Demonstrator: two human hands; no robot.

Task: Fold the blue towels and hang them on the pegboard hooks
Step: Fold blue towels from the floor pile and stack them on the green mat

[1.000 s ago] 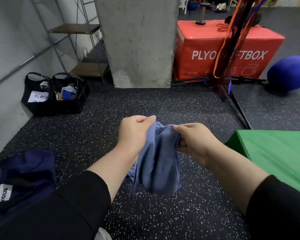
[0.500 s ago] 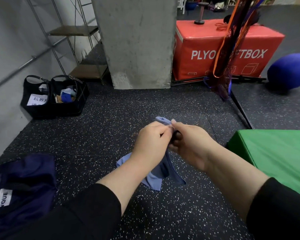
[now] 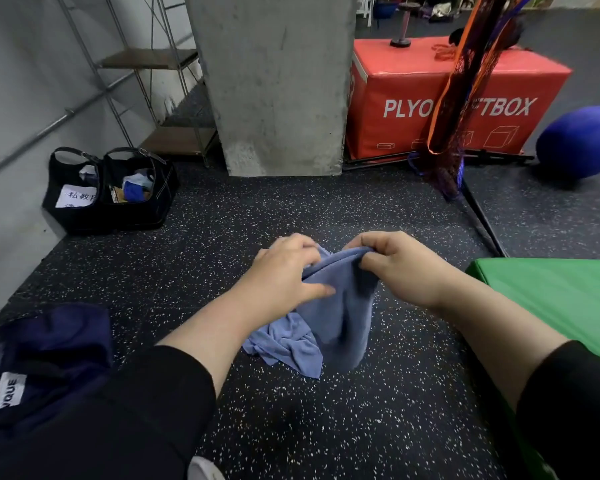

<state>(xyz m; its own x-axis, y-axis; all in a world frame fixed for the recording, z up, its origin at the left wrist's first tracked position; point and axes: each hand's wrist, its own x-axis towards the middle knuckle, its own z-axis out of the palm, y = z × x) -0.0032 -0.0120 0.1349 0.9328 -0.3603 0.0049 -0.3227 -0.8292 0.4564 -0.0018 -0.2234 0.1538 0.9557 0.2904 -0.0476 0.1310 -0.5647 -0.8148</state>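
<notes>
A blue towel (image 3: 340,317) hangs in front of me over the speckled black floor, bunched and doubled, with a crumpled end trailing down to the lower left. My left hand (image 3: 284,268) grips its upper edge on the left, thumb stretched across the cloth. My right hand (image 3: 395,261) pinches the same upper edge on the right, fingers curled over the fold. The hands are a short way apart. No pegboard or hooks are in view.
A concrete pillar (image 3: 274,84) stands ahead, with a red plyo box (image 3: 430,95) to its right and a blue ball (image 3: 582,140) beyond. A black divided bag (image 3: 108,192) sits left by a wire shelf (image 3: 153,98). Green mat (image 3: 551,299) at right; dark blue bag (image 3: 45,344) at lower left.
The hands had come together at the towel's top edge half a second ago; now they have drawn apart again, stretching the edge between them, and the towel hangs fuller.
</notes>
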